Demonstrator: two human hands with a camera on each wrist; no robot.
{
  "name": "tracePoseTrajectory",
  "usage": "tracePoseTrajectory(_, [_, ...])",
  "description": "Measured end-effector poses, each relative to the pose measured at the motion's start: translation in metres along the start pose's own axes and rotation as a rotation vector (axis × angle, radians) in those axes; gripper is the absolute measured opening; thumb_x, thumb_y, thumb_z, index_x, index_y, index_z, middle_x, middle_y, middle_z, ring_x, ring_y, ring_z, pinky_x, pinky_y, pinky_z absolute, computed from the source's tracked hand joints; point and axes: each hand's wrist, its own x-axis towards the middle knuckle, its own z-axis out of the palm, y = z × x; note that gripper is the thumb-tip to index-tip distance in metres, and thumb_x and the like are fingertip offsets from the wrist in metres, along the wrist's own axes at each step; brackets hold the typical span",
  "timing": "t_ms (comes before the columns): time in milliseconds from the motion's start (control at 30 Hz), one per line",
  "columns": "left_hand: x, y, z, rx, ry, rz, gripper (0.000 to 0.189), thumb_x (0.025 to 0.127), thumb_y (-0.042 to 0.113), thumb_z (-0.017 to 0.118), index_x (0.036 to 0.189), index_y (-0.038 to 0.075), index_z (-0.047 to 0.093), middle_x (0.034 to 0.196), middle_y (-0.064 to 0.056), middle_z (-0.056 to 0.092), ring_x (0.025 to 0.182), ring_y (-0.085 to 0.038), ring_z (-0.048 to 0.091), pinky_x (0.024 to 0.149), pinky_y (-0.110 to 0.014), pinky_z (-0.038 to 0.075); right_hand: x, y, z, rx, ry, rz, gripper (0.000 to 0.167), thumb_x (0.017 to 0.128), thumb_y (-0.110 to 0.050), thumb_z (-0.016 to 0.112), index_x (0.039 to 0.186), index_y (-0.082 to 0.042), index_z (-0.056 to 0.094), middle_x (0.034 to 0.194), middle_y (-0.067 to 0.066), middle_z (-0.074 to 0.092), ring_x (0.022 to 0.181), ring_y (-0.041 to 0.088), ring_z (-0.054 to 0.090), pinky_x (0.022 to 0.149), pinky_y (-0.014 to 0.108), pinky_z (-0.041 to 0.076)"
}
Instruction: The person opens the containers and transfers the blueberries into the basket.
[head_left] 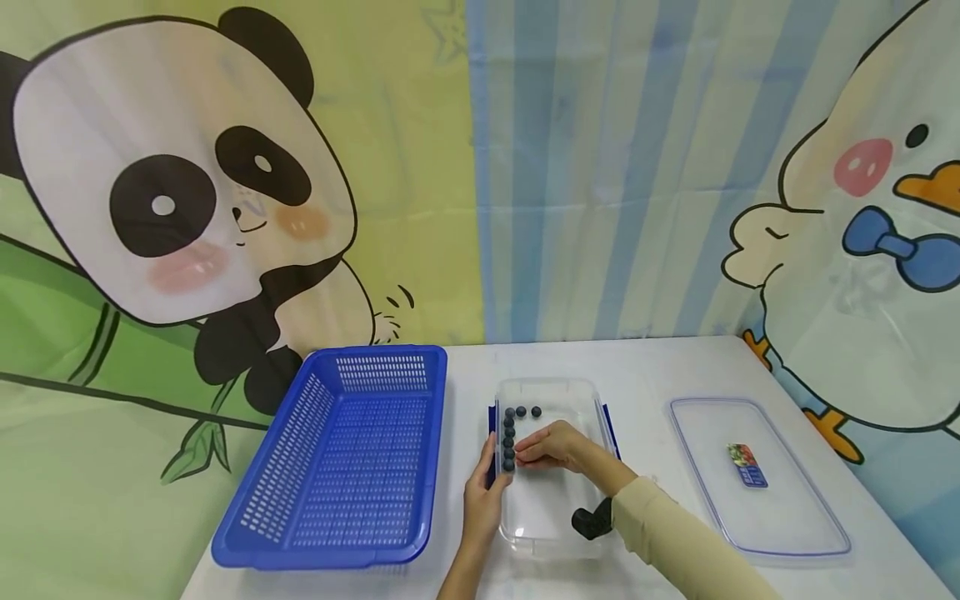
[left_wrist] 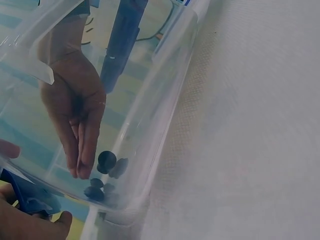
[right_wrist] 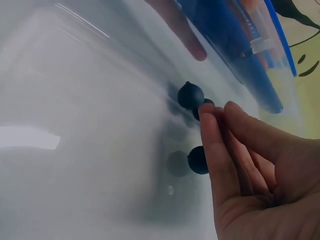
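Observation:
A clear plastic box (head_left: 555, 521) with blue side latches holds several blueberries (head_left: 509, 422) in a column along its left wall, with a few more at its far end. My left hand (head_left: 483, 500) grips the box's left side, thumb at the rim and fingers outside by the blue latch (left_wrist: 35, 197). Inside the box, my right hand (head_left: 553, 446) reaches to the column with thumb and fingertips drawn together. In the right wrist view, a blueberry (right_wrist: 209, 101) shows between those tips, partly hidden, beside another blueberry (right_wrist: 190, 96). One more blueberry (right_wrist: 197, 161) peeks out behind the fingers.
Left of the box stands a blue plastic basket (head_left: 431, 467). A clear lid (head_left: 787, 533) with a colourful label (head_left: 747, 465) lies on the white table (head_left: 637, 375) to the right. A black object (head_left: 592, 521) sits by my right sleeve. Cartoon-printed curtains (head_left: 600, 167) hang behind.

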Motion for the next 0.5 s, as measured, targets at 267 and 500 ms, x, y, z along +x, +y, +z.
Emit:
tracePoseTrajectory(267, [0.006, -0.024, 0.001, 0.006, 0.059, 0.002, 0.059, 0.081, -0.008, 0.052, 0.138, 0.002, 0.04, 0.145, -0.018, 0.028, 0.134, -0.027, 0.023, 0.107, -0.031, 0.019, 0.0, 0.008, 0.004, -0.104, 0.099, -0.027, 0.021, 0.075, 0.012, 0.066, 0.095, 0.015, 0.065, 0.084, 0.023, 0.068, 0.073, 0.026, 0.068, 0.07, 0.036, 0.056])
tracePoseTrajectory(500, [0.004, -0.026, 0.003, 0.004, 0.131, 0.011, 0.056, 0.079, -0.008, 0.055, 0.133, 0.003, 0.046, 0.142, -0.018, 0.035, 0.132, -0.025, 0.03, 0.106, -0.028, 0.024, 0.0, 0.007, 0.011, -0.141, 0.113, -0.031, 0.019, 0.072, 0.015, 0.066, 0.092, 0.015, 0.066, 0.081, 0.024, 0.067, 0.071, 0.028, 0.068, 0.065, 0.036, 0.057])
